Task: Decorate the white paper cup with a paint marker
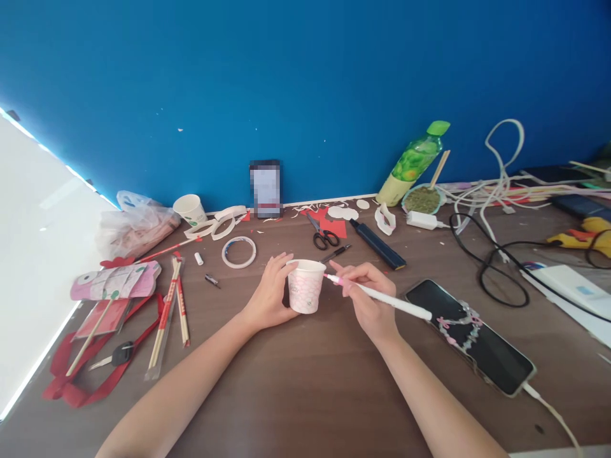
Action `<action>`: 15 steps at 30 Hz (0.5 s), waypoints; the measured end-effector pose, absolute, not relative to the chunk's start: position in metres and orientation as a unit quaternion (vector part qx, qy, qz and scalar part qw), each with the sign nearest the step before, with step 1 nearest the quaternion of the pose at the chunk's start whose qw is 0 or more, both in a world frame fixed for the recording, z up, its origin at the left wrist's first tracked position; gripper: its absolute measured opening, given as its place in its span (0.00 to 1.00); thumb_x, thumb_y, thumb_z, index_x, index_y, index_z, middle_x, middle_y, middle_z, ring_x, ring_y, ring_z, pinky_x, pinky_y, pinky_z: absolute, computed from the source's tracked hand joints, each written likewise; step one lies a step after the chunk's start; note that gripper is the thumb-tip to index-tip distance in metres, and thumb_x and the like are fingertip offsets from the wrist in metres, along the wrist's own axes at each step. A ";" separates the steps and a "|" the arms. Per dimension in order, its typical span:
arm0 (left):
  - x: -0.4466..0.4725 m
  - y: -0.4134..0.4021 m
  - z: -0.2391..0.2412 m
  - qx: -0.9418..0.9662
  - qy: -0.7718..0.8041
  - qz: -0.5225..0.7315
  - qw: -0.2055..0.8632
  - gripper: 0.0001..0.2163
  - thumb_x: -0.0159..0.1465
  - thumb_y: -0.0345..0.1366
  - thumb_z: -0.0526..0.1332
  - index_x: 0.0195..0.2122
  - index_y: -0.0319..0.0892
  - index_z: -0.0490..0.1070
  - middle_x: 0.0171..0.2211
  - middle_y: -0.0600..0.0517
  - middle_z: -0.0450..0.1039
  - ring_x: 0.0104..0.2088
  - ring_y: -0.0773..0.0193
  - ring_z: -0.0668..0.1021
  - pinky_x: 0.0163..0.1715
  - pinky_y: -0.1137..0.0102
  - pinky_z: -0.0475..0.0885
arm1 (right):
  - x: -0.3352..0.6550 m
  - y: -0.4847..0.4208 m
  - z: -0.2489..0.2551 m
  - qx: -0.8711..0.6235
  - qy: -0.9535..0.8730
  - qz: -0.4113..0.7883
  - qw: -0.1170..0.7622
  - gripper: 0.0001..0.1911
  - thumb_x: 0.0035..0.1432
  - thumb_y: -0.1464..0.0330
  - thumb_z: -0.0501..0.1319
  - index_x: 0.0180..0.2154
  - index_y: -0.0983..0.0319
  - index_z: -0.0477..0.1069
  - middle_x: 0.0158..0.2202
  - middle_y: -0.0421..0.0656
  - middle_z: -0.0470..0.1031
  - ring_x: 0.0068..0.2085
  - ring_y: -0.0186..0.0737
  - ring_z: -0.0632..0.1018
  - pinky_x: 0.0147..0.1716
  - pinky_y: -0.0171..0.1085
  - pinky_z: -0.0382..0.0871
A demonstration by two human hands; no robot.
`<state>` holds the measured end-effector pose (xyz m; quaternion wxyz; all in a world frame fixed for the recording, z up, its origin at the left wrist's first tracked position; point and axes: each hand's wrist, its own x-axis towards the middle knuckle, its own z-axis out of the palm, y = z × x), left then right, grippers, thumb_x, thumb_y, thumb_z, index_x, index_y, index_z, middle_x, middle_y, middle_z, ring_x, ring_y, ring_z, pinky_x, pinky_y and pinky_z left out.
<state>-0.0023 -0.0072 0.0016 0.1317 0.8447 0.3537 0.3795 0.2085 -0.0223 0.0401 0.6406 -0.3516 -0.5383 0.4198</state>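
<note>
The left forearm (191, 381) and right forearm (429, 401), both bare, reach forward from the lower edge and converge toward the middle. The left hand (270, 294) stands on its side, palm facing right, fingers curled in a cupping grasp. The right hand (366, 304) is closed in a writing pinch, fingertips (344, 272) pointing left, wrist low.

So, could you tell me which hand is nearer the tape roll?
Left: the left hand sits just right of the tape roll; the right hand, with the pen, is beyond the paper cup.

Scissors (325, 236) — tape roll (238, 252) — phone (470, 337)
</note>
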 end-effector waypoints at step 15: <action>-0.003 -0.007 0.002 0.839 0.353 0.388 0.142 0.40 0.55 0.39 0.70 0.63 0.48 0.46 0.62 0.36 0.56 0.65 0.40 0.60 0.61 0.40 0.58 | 0.202 -0.028 0.046 -0.357 -0.621 0.346 0.606 0.06 0.56 0.71 0.63 0.27 0.59 0.69 0.23 0.37 0.72 0.28 0.34 0.76 0.55 0.58 0.72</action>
